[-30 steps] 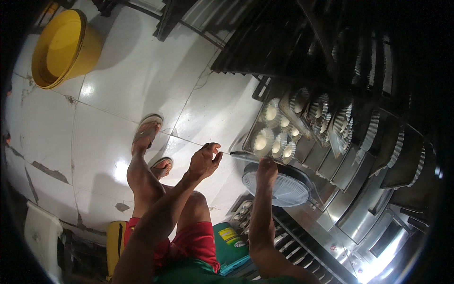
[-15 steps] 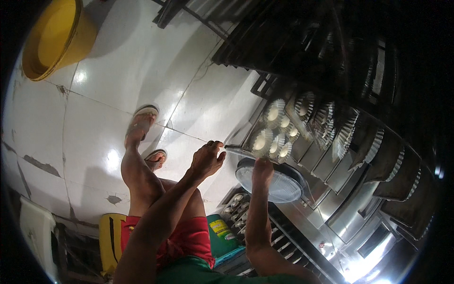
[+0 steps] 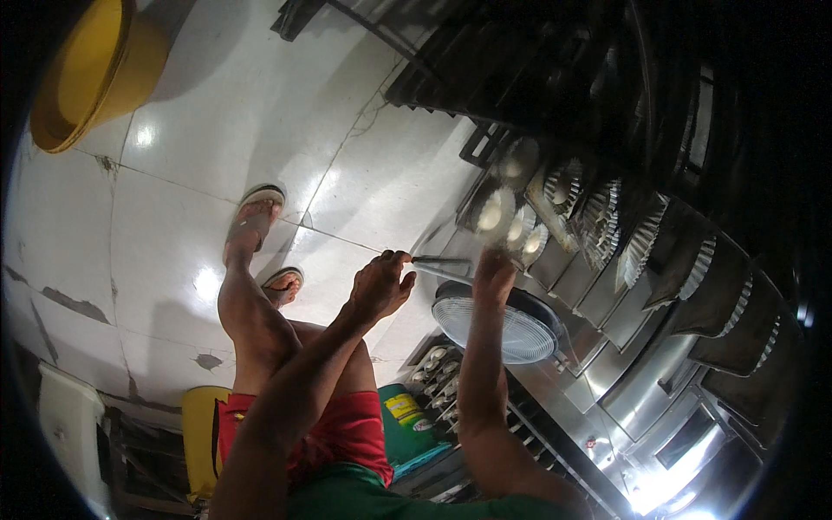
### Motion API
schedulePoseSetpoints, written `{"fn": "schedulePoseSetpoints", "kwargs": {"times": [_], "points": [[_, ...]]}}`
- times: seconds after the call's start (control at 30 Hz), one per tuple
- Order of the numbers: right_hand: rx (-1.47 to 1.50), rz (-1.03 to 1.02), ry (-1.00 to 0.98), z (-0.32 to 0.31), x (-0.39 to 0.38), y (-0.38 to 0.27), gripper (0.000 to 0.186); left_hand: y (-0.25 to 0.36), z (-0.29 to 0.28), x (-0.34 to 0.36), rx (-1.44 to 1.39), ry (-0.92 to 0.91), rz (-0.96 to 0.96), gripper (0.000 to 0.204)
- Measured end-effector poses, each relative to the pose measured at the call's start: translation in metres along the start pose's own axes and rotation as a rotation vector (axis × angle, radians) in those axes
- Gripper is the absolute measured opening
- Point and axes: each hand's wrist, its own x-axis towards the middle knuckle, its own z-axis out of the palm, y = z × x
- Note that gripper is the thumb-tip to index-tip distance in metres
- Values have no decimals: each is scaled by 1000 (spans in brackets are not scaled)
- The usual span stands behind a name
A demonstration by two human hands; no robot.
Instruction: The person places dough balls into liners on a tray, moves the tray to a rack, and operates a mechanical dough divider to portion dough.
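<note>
My right hand (image 3: 494,276) is at the near edge of a metal tray (image 3: 463,211) in the rack. The fingers are partly hidden and blurred, but they seem closed on that edge. Pale, round dough pieces sit in fluted cups (image 3: 494,213) on the tray. To the left, my left hand (image 3: 381,286) has its fingers bent and its thumb apart. Its fingertips are beside the end of a thin metal rail (image 3: 442,260); whether they touch is unclear. Nothing shows between them.
A round fan (image 3: 494,329) with a pale grille stands just below my right hand. More trays with fluted cups (image 3: 643,247) spread to the right. A yellow tub (image 3: 130,69) is at the far left; a green container (image 3: 407,425) is near my leg. Tiled floor (image 3: 173,251) lies left.
My right hand and the tray have moved away from me, up into the rack, and fewer cups show. My left hand has barely shifted.
</note>
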Motion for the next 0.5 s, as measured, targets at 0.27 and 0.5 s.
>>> {"fn": "schedulePoseSetpoints", "kwargs": {"times": [0.27, 0.5], "points": [[1079, 11, 54, 30, 114, -70, 30, 0, -1, 7, 72, -22, 1, 34], [1033, -59, 61, 33, 150, -119, 34, 5, -6, 4, 83, 13, 119, 33]]}}
